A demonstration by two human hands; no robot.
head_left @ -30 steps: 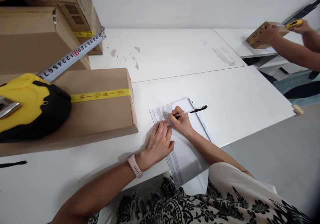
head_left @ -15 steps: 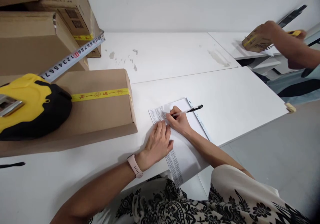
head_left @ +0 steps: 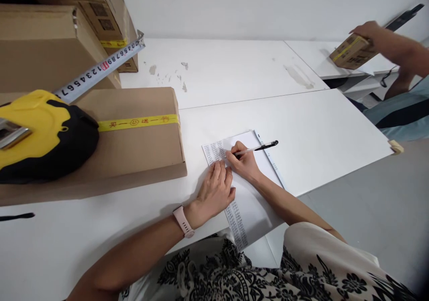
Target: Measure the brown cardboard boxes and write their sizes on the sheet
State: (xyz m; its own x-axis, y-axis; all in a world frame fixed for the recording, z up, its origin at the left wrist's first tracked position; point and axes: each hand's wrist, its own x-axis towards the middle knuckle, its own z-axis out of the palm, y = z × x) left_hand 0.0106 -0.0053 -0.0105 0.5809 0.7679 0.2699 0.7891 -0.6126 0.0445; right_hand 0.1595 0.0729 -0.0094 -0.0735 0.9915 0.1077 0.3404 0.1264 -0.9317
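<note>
My right hand [head_left: 246, 163] grips a black-capped pen [head_left: 267, 146], its tip end near columns of small print at the upper left of a white sheet of paper [head_left: 256, 222]. Beside it, my left hand [head_left: 214, 192] lies flat with fingers extended, pressing on the left part of the sheet. A pale blue strip [head_left: 272, 163] runs along the paper's right edge. The sheet's lower end reaches past the front edge of the white table [head_left: 321, 135]. My left wrist wears a pink watch band [head_left: 182, 220].
A yellow and black tape measure [head_left: 77, 135], its blade out, sits on a taped cardboard box [head_left: 147, 151] at left. More boxes [head_left: 40, 46] are stacked behind. At far right, a co-worker's hand [head_left: 368, 30] holds a small box [head_left: 351, 55].
The view has shifted slightly. My hands keep nearly the same place on the paper. The co-worker's small box is tilted differently, and the yellow object by their other hand no longer shows.
</note>
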